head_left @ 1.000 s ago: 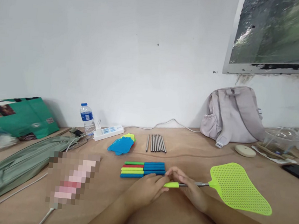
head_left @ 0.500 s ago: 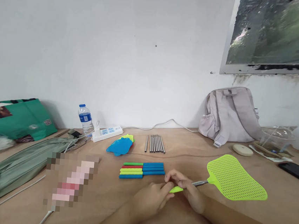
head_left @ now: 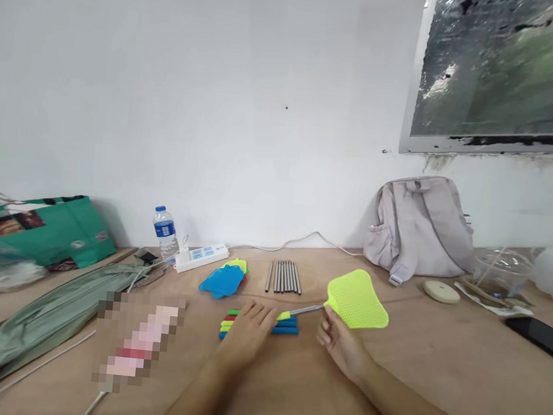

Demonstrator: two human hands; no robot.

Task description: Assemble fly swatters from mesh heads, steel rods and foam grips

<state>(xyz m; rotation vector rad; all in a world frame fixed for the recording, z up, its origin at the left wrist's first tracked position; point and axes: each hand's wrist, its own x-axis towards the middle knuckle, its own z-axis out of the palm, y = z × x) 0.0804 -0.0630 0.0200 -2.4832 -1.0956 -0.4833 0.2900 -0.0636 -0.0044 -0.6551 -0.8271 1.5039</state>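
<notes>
A yellow-green fly swatter (head_left: 358,300) lies across both hands, its perforated head to the right and its metal rod pointing left. My left hand (head_left: 249,330) is closed over the swatter's handle, of which only the end by the rod shows. Below that hand is a row of coloured handles (head_left: 286,330) in blue, green, red and yellow, partly covered. With thumb and fingers, my right hand (head_left: 341,347) pinches the swatter at the neck below its head. Several metal rods (head_left: 288,278) lie side by side behind. Blue swatter heads (head_left: 223,281) are stacked to their left.
A power strip (head_left: 202,257) and a water bottle (head_left: 165,229) stand by the wall. To the right are a grey backpack (head_left: 418,228), a round cream object (head_left: 441,292), a plastic container (head_left: 502,272) and a phone (head_left: 542,339). A green bag (head_left: 78,231) sits far left.
Both hands have moved apart and the swatter has shifted left and away from me. My left hand now covers the row of handles; my right hand has slid to the swatter's neck.
</notes>
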